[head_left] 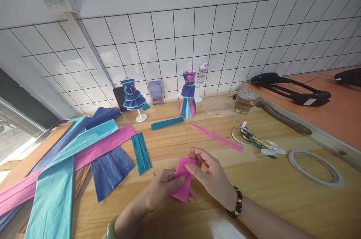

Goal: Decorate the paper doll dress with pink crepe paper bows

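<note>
Both my hands hold a small folded piece of pink crepe paper point(182, 179) just above the wooden table point(282, 194). My left hand point(163, 188) grips its lower part, thumb on top and fingers closed under it. My right hand point(207, 173), with a dark bead bracelet at the wrist, pinches the paper's upper right edge with its fingers curled. A teal paper strip point(141, 152) lies to the left of my hands, and a long pink strip point(217, 138) lies beyond them.
Long pink, light blue and dark blue paper sheets point(70, 156) spread over the left. Two dressed mini mannequins point(132, 96) point(188, 94) stand by the tiled wall. A glass jar point(246, 100), a clear lid, scissors with tape point(258, 143) and a tape ring point(316, 167) lie right.
</note>
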Action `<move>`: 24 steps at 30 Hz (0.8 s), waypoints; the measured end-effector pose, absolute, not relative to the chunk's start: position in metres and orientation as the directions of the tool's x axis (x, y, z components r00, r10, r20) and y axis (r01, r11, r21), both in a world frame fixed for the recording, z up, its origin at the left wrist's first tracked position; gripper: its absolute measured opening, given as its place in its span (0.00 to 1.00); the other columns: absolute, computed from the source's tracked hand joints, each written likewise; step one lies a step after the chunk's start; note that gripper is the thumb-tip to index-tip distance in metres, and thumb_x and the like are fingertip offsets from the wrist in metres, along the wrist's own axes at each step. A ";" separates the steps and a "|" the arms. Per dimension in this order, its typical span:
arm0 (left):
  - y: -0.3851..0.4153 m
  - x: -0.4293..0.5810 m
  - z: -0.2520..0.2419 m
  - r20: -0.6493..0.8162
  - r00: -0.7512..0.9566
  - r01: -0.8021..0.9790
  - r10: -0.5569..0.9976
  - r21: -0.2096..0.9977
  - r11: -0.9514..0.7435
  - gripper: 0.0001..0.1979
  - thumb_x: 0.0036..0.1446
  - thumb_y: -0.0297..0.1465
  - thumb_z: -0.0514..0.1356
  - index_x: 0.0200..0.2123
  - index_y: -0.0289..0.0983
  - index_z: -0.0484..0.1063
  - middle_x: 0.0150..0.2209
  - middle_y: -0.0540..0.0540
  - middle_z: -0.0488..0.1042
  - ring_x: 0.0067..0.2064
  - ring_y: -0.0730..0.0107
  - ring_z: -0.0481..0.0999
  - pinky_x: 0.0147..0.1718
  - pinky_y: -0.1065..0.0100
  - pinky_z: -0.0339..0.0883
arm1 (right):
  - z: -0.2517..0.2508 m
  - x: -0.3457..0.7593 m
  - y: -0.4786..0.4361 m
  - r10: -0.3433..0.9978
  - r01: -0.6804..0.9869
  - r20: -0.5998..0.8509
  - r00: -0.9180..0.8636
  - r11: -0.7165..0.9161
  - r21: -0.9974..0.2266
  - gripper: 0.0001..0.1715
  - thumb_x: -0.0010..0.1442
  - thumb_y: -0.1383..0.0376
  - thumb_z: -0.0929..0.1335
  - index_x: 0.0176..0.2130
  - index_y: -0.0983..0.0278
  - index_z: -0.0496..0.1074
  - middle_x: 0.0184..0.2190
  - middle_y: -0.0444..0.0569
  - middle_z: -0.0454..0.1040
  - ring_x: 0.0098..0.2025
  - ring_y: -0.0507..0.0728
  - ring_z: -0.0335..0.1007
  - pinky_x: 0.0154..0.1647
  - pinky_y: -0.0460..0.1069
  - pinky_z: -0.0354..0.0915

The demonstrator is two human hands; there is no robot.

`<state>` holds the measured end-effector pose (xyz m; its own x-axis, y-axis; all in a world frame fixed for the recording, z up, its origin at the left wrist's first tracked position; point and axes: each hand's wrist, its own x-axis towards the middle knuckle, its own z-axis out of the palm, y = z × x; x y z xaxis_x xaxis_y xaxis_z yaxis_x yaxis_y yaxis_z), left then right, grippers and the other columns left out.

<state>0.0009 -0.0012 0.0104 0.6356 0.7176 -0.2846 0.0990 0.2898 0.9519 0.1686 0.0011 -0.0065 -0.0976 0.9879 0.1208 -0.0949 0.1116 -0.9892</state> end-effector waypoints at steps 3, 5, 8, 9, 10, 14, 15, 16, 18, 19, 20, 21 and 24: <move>-0.002 0.000 0.010 -0.278 0.651 0.103 0.706 0.954 0.281 0.24 0.56 0.44 0.52 0.36 0.28 0.76 0.32 0.36 0.78 0.36 0.59 0.76 0.37 0.64 0.68 | -0.004 0.168 0.001 0.989 -0.076 0.119 -0.090 0.113 -0.991 0.18 0.51 0.61 0.69 0.42 0.63 0.68 0.31 0.46 0.74 0.34 0.53 0.71 0.38 0.48 0.68; -0.002 0.000 0.008 -0.270 0.654 0.092 0.706 0.956 0.280 0.23 0.56 0.44 0.53 0.36 0.28 0.76 0.33 0.37 0.78 0.36 0.59 0.76 0.38 0.63 0.68 | -0.003 0.168 0.001 0.990 -0.060 0.122 -0.068 0.118 -0.991 0.17 0.51 0.60 0.69 0.42 0.63 0.69 0.30 0.47 0.75 0.32 0.54 0.71 0.36 0.48 0.69; 0.000 0.001 0.005 -0.234 0.631 0.034 0.740 0.961 0.275 0.19 0.54 0.41 0.57 0.38 0.30 0.73 0.34 0.38 0.77 0.37 0.59 0.76 0.38 0.62 0.68 | -0.002 0.169 0.004 0.992 -0.031 0.127 -0.016 0.126 -0.991 0.18 0.50 0.57 0.70 0.41 0.63 0.70 0.31 0.48 0.75 0.33 0.55 0.72 0.35 0.48 0.69; 0.001 0.001 0.003 -0.221 0.613 0.018 0.758 0.964 0.266 0.18 0.52 0.40 0.59 0.39 0.30 0.71 0.34 0.38 0.77 0.37 0.60 0.76 0.37 0.63 0.67 | -0.002 0.169 0.005 0.992 -0.026 0.127 0.003 0.127 -0.992 0.19 0.50 0.57 0.70 0.41 0.63 0.70 0.32 0.48 0.76 0.33 0.55 0.72 0.35 0.49 0.69; 0.002 0.002 0.001 -0.212 0.591 0.009 0.778 0.966 0.257 0.18 0.51 0.38 0.61 0.39 0.30 0.70 0.34 0.39 0.77 0.36 0.61 0.76 0.36 0.64 0.67 | -0.002 0.170 0.006 0.992 -0.023 0.126 0.017 0.126 -0.992 0.19 0.49 0.56 0.70 0.41 0.63 0.70 0.32 0.49 0.76 0.34 0.55 0.72 0.36 0.49 0.69; 0.005 0.004 -0.004 -0.213 0.504 0.014 0.837 0.971 0.239 0.16 0.48 0.37 0.63 0.35 0.31 0.67 0.31 0.41 0.76 0.33 0.63 0.76 0.32 0.66 0.66 | -0.004 0.171 0.009 0.993 -0.038 0.111 0.039 0.113 -0.993 0.20 0.50 0.57 0.70 0.41 0.63 0.70 0.35 0.50 0.76 0.36 0.56 0.72 0.37 0.49 0.69; 0.005 0.004 -0.005 -0.218 0.492 0.018 0.843 0.971 0.240 0.16 0.48 0.38 0.63 0.34 0.31 0.66 0.30 0.41 0.76 0.33 0.63 0.76 0.32 0.66 0.66 | -0.005 0.171 0.010 0.994 -0.043 0.108 0.035 0.110 -0.993 0.19 0.50 0.57 0.69 0.42 0.63 0.69 0.36 0.51 0.76 0.37 0.56 0.72 0.37 0.49 0.69; 0.005 0.005 -0.004 -0.225 0.485 0.024 0.845 0.969 0.244 0.16 0.49 0.39 0.62 0.33 0.31 0.66 0.29 0.41 0.76 0.32 0.63 0.76 0.31 0.66 0.66 | -0.006 0.172 0.010 0.994 -0.045 0.105 0.030 0.107 -0.993 0.19 0.51 0.58 0.69 0.42 0.63 0.69 0.37 0.51 0.76 0.38 0.56 0.72 0.38 0.49 0.69; 0.005 0.005 -0.003 -0.240 0.482 0.041 0.843 0.967 0.252 0.16 0.49 0.40 0.61 0.31 0.31 0.66 0.29 0.40 0.77 0.31 0.63 0.76 0.31 0.66 0.67 | -0.007 0.172 0.010 0.994 -0.045 0.104 0.023 0.105 -0.993 0.19 0.51 0.58 0.69 0.43 0.64 0.68 0.38 0.52 0.75 0.39 0.56 0.71 0.39 0.49 0.69; 0.005 0.005 -0.003 -0.245 0.481 0.047 0.842 0.966 0.255 0.17 0.49 0.40 0.61 0.31 0.31 0.67 0.29 0.40 0.77 0.31 0.64 0.76 0.31 0.66 0.67 | -0.007 0.172 0.011 0.994 -0.045 0.105 0.022 0.106 -0.993 0.19 0.52 0.59 0.69 0.43 0.64 0.67 0.39 0.52 0.75 0.40 0.56 0.71 0.39 0.49 0.69; 0.004 0.005 -0.003 -0.250 0.480 0.052 0.841 0.965 0.257 0.17 0.49 0.40 0.61 0.31 0.30 0.67 0.28 0.41 0.77 0.30 0.64 0.75 0.31 0.66 0.67 | -0.008 0.172 0.011 0.994 -0.046 0.110 0.023 0.111 -0.993 0.18 0.52 0.59 0.69 0.43 0.64 0.67 0.39 0.52 0.75 0.40 0.56 0.71 0.40 0.49 0.68; 0.004 0.005 -0.003 -0.254 0.480 0.056 0.839 0.964 0.260 0.17 0.49 0.41 0.61 0.31 0.30 0.67 0.28 0.41 0.77 0.29 0.65 0.75 0.31 0.67 0.67 | -0.008 0.172 0.011 0.993 -0.049 0.116 0.024 0.117 -0.992 0.18 0.52 0.59 0.68 0.43 0.64 0.67 0.39 0.52 0.75 0.40 0.56 0.71 0.40 0.49 0.68; 0.004 0.004 -0.004 -0.272 0.488 0.068 0.829 0.959 0.275 0.17 0.51 0.41 0.60 0.30 0.30 0.68 0.27 0.41 0.77 0.27 0.67 0.75 0.30 0.67 0.67 | -0.009 0.173 0.012 0.991 -0.050 0.132 0.035 0.134 -0.990 0.17 0.52 0.59 0.68 0.42 0.64 0.67 0.38 0.51 0.75 0.39 0.56 0.71 0.40 0.49 0.68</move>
<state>0.0044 0.0039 -0.0041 0.4883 0.8291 -0.2722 0.0682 0.2746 0.9591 0.1729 0.0118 -0.0086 0.0346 0.9906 0.1324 -0.0504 0.1340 -0.9897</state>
